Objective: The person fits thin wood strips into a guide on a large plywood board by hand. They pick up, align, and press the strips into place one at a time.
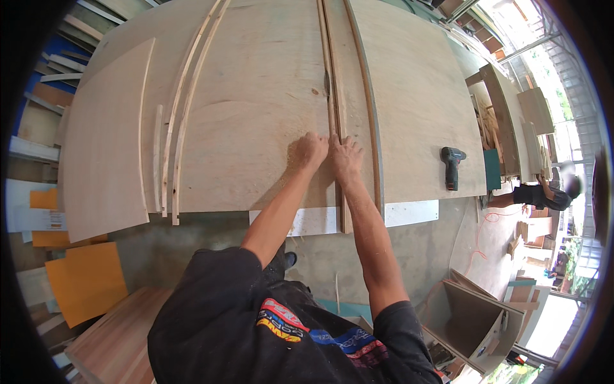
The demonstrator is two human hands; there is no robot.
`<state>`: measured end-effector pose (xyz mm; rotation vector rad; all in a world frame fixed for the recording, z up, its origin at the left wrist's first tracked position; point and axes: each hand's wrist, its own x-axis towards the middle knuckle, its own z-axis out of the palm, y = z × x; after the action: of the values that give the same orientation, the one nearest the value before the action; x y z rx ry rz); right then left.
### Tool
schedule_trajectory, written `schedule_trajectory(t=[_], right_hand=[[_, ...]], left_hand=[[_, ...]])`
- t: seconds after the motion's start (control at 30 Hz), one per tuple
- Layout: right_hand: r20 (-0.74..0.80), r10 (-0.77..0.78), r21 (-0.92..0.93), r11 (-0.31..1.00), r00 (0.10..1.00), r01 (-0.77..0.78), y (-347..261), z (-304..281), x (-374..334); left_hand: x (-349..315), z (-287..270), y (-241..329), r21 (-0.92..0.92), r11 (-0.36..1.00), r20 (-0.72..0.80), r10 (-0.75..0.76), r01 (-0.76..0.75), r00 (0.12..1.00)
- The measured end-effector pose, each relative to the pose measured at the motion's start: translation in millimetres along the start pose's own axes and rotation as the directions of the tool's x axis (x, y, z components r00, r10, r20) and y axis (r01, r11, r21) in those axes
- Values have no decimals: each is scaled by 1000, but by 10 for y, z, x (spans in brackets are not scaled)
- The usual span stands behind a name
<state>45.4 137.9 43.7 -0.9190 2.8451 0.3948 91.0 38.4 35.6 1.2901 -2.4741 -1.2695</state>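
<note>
Both my hands are close together over the plywood sheet (256, 77), at the near part of a bundle of long wooden strips. My left hand (311, 151) is closed, its knuckles up, beside the left edge of a narrow wooden strip (331, 114). What its fingers hold is hidden. My right hand (347, 156) has its fingers curled over the same strip, touching it from above. Against it runs a wider wooden strip (341, 96), which passes under my right hand and juts past the sheet's near edge. Sawdust (291, 144) lies left of my left hand.
A darker-edged strip (369, 96) lies to the right, and a cordless drill (452, 168) farther right. Several thin strips (182, 128) and a loose plywood panel (105, 141) lie left. An open cabinet box (470, 317) stands lower right. Another person (543, 193) works at far right.
</note>
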Motion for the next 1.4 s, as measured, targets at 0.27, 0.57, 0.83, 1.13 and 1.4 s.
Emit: schedule_trajectory(t=[0.27, 0.57, 0.83, 1.13, 1.4], right_hand=[[15, -20, 109, 994, 1000, 18, -57, -142, 236], [-7, -46, 204, 978, 999, 47, 40, -20, 563], [72, -59, 213, 976, 996, 43, 17, -132, 801], [-13, -43, 296, 954, 999, 45, 15, -147, 833], [-58, -1, 366, 931, 998, 22, 74, -132, 720]], left_hand=[[-1240, -130, -998, -166, 979, 210, 149, -115, 966], [-1841, -557, -1431, -167, 977, 243, 172, -134, 955], [-1594, -935, -1603, -200, 977, 104, 97, -75, 990], [-306, -1605, -918, -206, 977, -48, 54, -62, 997], [2426, -1478, 255, -123, 970, -55, 207, -212, 977]])
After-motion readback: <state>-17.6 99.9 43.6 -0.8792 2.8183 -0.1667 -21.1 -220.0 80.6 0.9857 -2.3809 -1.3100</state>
